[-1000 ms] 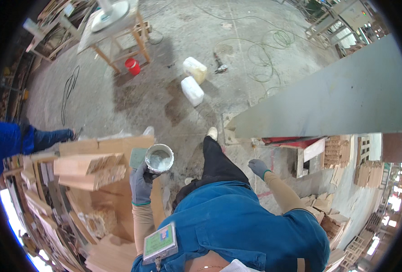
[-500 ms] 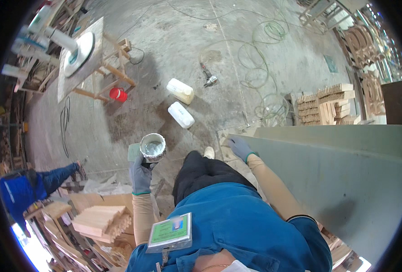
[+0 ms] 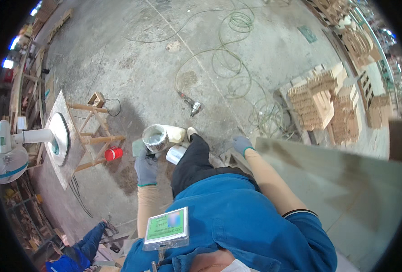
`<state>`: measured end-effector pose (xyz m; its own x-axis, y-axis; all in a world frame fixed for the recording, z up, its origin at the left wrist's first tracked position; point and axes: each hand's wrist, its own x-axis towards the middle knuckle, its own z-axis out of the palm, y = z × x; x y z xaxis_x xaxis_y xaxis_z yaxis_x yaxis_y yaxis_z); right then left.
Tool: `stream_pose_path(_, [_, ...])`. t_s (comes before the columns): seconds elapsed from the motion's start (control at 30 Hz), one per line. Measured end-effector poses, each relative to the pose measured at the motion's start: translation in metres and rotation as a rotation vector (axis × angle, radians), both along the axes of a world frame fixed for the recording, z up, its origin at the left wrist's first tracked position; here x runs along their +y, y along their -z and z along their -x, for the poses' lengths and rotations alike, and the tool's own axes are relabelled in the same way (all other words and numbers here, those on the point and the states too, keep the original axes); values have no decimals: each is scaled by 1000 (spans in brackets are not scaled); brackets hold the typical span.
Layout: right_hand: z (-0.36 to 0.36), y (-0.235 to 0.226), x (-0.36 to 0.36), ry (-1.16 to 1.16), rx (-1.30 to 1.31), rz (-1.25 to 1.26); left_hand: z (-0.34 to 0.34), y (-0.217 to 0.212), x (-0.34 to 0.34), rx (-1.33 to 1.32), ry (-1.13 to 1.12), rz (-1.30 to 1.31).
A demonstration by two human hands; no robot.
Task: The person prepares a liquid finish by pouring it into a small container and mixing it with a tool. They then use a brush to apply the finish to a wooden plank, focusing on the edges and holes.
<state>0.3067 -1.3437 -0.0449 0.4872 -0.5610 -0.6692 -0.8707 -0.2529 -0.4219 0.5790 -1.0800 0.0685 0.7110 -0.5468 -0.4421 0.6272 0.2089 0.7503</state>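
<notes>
My left hand point(image 3: 145, 169), in a grey glove with a green cuff, is closed on a small round tub point(image 3: 155, 137). The tub's rim is smeared, and a greyish-white substance shows inside. A pale green flat piece point(image 3: 138, 148) sticks out beside the tub at the same hand; how it is held is hidden. My right hand point(image 3: 242, 144), gloved alike, is by the near-left corner of a large grey-green panel point(image 3: 296, 165). Its fingers point away from me and are too foreshortened to read, and I cannot tell whether it touches the panel.
Two white plastic jugs point(image 3: 175, 154) stand on the floor beyond the tub. A power tool point(image 3: 194, 107) lies ahead, with a coiled hose point(image 3: 239, 22). Left are a wooden stand point(image 3: 65, 109) and red bucket point(image 3: 113, 154); right, stacked wood parts point(image 3: 314, 102). Another person point(image 3: 81, 251) is lower left.
My view has shifted to the left and I have moved forward, so the jugs now appear close to my legs. My left hand still carries the tub; my right hand has moved off the pale corner piece.
</notes>
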Motion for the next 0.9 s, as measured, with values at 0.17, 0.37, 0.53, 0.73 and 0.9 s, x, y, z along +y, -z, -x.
stream_pose_path(0.17, [-18, 10, -108, 121, 173, 158, -94, -29, -40, -68, -132, -75])
stream_pose_path(0.37, [-68, 36, -198, -447, 270, 204, -143, -29, -54, -77, -375, -134])
stream_pose_path(0.53, [-192, 51, -286, -1248, 191, 309, -117, -10, -70, -32, -748, -137])
stream_pose_path(0.73, [-435, 75, -372, -953, 200, 79, -35, 11, -136, -342, -709, -1334])
stream_pose_path(0.9, [-548, 52, -345, -925, 292, -54, 26, 35, -236, 173, -1650, -190])
